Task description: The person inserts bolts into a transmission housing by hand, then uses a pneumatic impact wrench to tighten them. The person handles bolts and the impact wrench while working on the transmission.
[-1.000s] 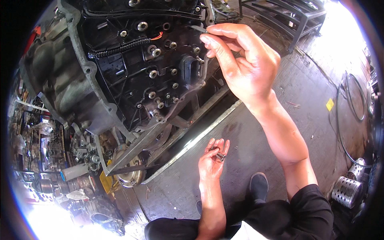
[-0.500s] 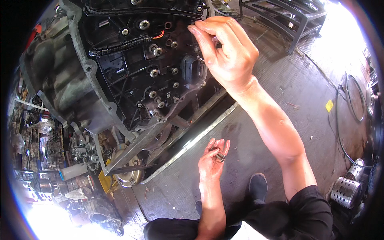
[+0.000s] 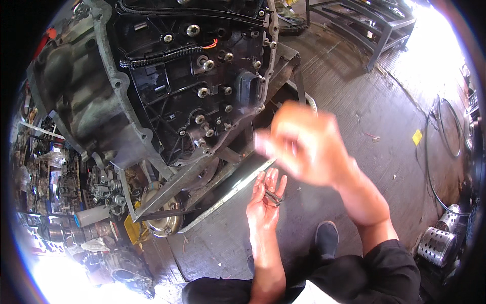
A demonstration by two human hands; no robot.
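Observation:
My left hand [image 3: 262,210] is held palm up, its fingers curled slightly around a few small bolts [image 3: 274,197] lying across them. Above it and to the right, my right hand [image 3: 306,147] is smeared by motion, with its fingers bent; whether anything is in them does not show. Ahead on the left stands a grey cast-metal gearbox housing [image 3: 76,86]. Set into its face is a black control unit [image 3: 167,96] with several bolts in it, some with their heads standing proud. A bolt [image 3: 270,44] sticks out at its upper right edge.
A metal stand [image 3: 169,195] carries the housing. Machine parts [image 3: 55,177] crowd the left side. A dark metal frame [image 3: 377,30] stands at the far right, a black cable [image 3: 429,172] lies on the floor, and perforated metal cylinders [image 3: 436,245] sit at lower right.
My right hand has come away from the control unit's upper right edge and down toward my left hand. That edge and its bolts now show. My left hand has shifted only slightly.

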